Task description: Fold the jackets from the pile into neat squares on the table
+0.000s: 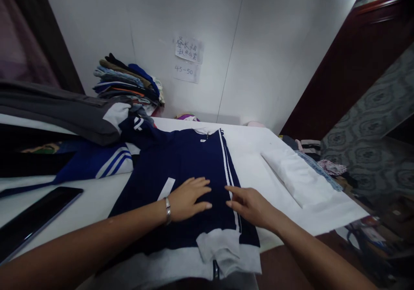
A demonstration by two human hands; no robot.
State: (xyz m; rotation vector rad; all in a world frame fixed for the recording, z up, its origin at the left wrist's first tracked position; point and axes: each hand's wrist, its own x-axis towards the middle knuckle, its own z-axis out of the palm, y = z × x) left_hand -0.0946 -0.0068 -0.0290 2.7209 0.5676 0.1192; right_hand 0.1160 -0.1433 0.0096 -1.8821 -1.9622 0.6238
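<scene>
A navy jacket [190, 160] with a white-grey hem lies spread on the white table. One sleeve [230, 173] with white stripes is folded down along its right side, its pale cuff [220, 242] resting over the hem. The other sleeve [139, 130] reaches out to the upper left. My left hand [190, 197], with a silver bracelet at the wrist, lies flat on the jacket's middle, fingers spread. At the striped sleeve, my right hand [249, 203] touches the cloth, thumb and forefinger apart and the other fingers curled.
Dark and blue garments [64, 152] lie heaped at left, behind a black phone-like device [35, 216]. Folded clothes [129, 83] are stacked against the wall. A folded white item [297, 173] lies on the table's right. Handwritten paper signs [187, 59] hang on the wall.
</scene>
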